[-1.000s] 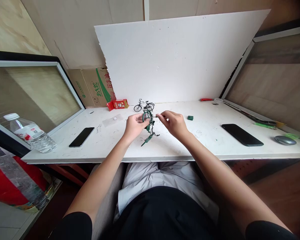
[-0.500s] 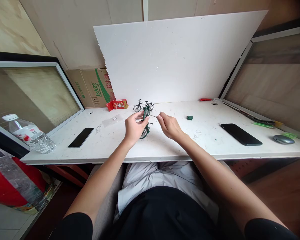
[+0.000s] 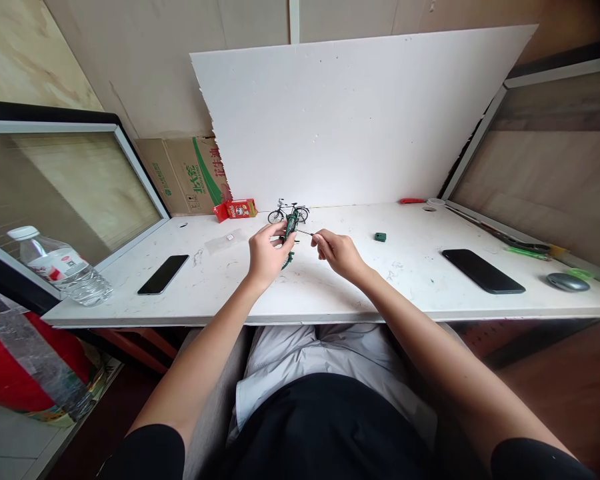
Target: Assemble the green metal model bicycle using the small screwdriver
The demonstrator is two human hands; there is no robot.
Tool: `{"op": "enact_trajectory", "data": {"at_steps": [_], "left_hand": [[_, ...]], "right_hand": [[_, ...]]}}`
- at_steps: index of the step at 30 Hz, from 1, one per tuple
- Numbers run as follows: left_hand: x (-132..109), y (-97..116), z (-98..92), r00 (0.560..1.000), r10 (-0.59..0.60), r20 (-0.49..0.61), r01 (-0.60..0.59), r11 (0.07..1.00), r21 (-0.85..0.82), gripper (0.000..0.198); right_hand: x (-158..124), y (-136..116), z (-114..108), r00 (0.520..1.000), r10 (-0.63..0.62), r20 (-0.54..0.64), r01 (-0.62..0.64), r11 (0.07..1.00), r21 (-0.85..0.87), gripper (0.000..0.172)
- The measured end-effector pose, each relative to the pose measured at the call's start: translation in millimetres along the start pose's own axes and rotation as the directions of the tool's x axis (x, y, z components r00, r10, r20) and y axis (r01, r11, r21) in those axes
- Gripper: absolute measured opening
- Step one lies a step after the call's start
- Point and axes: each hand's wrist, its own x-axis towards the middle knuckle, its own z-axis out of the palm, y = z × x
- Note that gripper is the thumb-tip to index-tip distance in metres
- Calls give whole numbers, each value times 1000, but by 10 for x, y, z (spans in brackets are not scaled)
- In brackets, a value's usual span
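Note:
A small green model bicycle [image 3: 291,227] is held above the white table by my left hand [image 3: 266,253], its fingers and thumb pinching the frame. My right hand [image 3: 336,252] is closed on a thin metal rod-like tool [image 3: 304,232], whose far end points left and reaches the green bicycle; whether its tip touches is too small to tell. Behind the green one, a black model bicycle [image 3: 275,217] stands upright, partly covered by it. To the right of my hands, a small dark green block [image 3: 380,237] lies on the table.
On the white table [image 3: 230,293] are a phone [image 3: 163,274] at left, a larger phone [image 3: 482,270] at right, a grey mouse [image 3: 568,282], a red box [image 3: 242,209] and a clear bag [image 3: 225,241]. A water bottle [image 3: 63,267] leans at the left edge.
The green bicycle has turned and tilted in my left hand, with less of its lower wheel showing. My right hand's fingers have shifted slightly around the tool.

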Motion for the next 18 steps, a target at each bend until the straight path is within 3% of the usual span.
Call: {"op": "enact_trajectory", "data": {"at_steps": [5, 11, 15, 18], "left_hand": [[-16, -23, 19, 1000, 8, 10, -8, 1000, -9, 32], [-28, -32, 31, 998, 45, 35, -47, 998, 44, 30], [-32, -25, 29, 998, 53, 39, -54, 998, 44, 30], [-24, -47, 23, 999, 28, 22, -29, 999, 44, 31]], "right_hand": [[0, -87, 6, 991, 121, 63, -132, 969, 208, 61], [35, -140, 15, 937, 257, 238, -347, 766, 540, 70], [43, -111, 62, 948, 248, 202, -320, 728, 607, 65], [28, -81, 107, 965, 225, 136, -262, 779, 570, 56]]}}
